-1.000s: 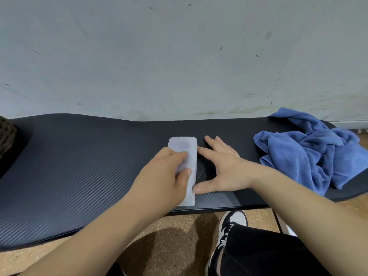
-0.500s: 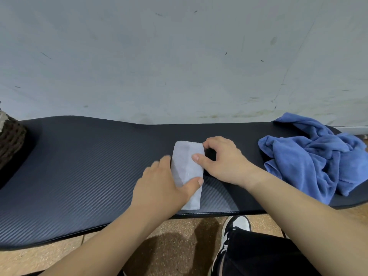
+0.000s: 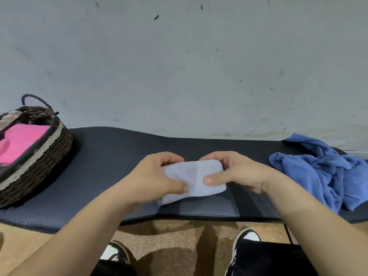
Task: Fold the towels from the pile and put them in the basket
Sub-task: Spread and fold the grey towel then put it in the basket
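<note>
- Towel [image 3: 196, 179], pale grey-blue, folded to a small thick rectangle, sits mid-desk near the front edge, long side running left-right, held between both hands.
- Basket [image 3: 42, 156]: dark brown wicker, pale woven band round the rim, thin loop handle at the back. Stands on the desk at far left, partly cut off by the frame edge.
- Inside the basket: pink towels [image 3: 19, 144], folded flat; exact count can't be told.
- Pile [image 3: 326, 172]: crumpled blue towels, far right of the desk, one fold hanging over the front edge. Well apart from the grey towel.
- Desk [image 3: 111, 154] has a dark ribbed mat surface and stands against a scuffed pale wall [image 3: 179, 66].
- Left hand [image 3: 153, 180]: grip clamped on the towel's left end, thumb on top pressing the near edge, fingers curled over the far side. Forearm comes in from bottom left.
- Right hand [image 3: 239, 172]: grip clamped on the towel's right end, thumb on top pointing left, fingers curled round the far right corner. Forearm comes in from bottom right.
- Thumb tips nearly meet over the towel's near half; bare cloth shows between the hands.
- Towel's near left corner rests on the mat; whether the right side is lifted off it can't be told.
- Below the desk edge: brown floor [image 3: 169, 236], black-and-white shoes [image 3: 246, 239], dark trousers.
</note>
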Tool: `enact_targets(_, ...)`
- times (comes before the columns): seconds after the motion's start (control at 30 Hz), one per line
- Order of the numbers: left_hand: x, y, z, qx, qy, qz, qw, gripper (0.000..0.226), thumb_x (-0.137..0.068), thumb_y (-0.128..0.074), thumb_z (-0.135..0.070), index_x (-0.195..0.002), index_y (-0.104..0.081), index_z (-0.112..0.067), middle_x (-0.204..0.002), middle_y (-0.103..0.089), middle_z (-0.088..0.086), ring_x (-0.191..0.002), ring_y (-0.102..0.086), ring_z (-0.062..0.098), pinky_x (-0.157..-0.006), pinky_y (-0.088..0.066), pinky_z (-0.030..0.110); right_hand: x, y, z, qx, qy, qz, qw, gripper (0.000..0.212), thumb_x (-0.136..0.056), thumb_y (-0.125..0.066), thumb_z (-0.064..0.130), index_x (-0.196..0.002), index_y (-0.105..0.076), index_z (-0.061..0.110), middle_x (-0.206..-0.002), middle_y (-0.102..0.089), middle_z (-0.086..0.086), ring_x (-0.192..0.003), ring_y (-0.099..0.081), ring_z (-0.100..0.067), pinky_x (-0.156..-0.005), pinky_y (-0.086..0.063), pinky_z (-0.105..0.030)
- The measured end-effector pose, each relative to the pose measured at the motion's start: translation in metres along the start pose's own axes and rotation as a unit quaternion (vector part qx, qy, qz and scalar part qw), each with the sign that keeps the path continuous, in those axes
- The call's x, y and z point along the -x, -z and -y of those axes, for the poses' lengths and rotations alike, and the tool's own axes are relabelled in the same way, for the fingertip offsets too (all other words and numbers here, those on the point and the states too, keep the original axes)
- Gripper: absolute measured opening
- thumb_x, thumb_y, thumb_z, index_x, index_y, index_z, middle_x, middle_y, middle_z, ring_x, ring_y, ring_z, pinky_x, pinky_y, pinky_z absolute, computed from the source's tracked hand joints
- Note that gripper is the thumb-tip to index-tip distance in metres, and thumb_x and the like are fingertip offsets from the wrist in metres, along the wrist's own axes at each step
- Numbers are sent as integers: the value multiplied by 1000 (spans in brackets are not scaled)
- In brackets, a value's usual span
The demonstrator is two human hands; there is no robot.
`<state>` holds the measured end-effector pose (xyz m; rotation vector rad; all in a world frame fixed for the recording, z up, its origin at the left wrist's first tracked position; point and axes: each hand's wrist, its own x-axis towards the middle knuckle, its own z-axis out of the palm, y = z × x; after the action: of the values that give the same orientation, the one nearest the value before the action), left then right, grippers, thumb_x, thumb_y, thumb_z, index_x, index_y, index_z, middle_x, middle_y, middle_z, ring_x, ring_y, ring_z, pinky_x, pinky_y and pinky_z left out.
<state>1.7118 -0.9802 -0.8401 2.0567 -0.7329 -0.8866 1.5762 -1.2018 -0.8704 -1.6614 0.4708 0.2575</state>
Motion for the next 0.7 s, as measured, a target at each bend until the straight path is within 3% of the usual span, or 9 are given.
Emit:
enact_targets(0.1,18,27,-1,-15,0,-61,998,55,-63,-93,-20,-111,-69,-33,-105,-72,-14,-89,-67,-5,-71,-51,9,5,-27,12,-56,-1,27,998,55,-69,-89,18,-119,-68,9,-110,-72,-8,-101,-70,-18,-85,-55,-31)
enact_targets(0.23,50,70,14,4,29,-131,991,57,-61,-96,-25,-110,-68,-32,-103,-71,-12,-93,-68,4,-78,-56,23,-2,-82,42,-31,9,3,999,52,-71,-89,14,-117,-65,13,-108,-72,-7,-97,-69,-16,-86,-58,-32)
enact_targets(0.3,63,90,27,37,47,-130,990,50,-63,-97,-28,-106,-71,-29,-101,-75,-8,-93,-72,9,-82,-60,29,-8,-108,57,-54,14,-26,998,46,-77,-86,5,-117,-65,11,-110,-74,-12,-94,-71,-17,-88,-60,-36)
enact_targets(0.43,84,119,56,210,86,-80,971,43,-79,-88,-31,-116,-73,-16,-110,-80,3,-100,-76,17,-85,-61,32,-21,-148,83,-107,22,-44,993,44,-76,-85,0,-115,-67,10,-111,-73,-14,-98,-73,-27,-85,-62,-44)
enact_targets(0.57,100,142,75,338,107,-71,932,39,-90,-76,-30,-121,-72,-7,-115,-78,12,-111,-73,27,-103,-55,44,-36,-178,103,-151,10,-41,988,45,-76,-84,-1,-117,-67,9,-115,-73,-15,-99,-75,-30,-80,-62,-42)
enact_targets(0.63,106,157,80,359,91,-91,925,38,-91,-76,-25,-123,-70,-6,-116,-77,15,-108,-74,28,-97,-59,44,-44,-191,113,-159,0,-37,987,43,-80,-83,1,-119,-67,11,-114,-75,-11,-101,-76,-28,-83,-63,-43)
enact_targets(0.7,109,177,83,342,74,-138,927,37,-89,-79,-23,-121,-70,-6,-115,-77,15,-103,-76,25,-88,-62,41,-55,-207,123,-137,-7,-42,990,40,-84,-83,16,-120,-66,15,-110,-77,-8,-98,-77,-25,-82,-64,-40)
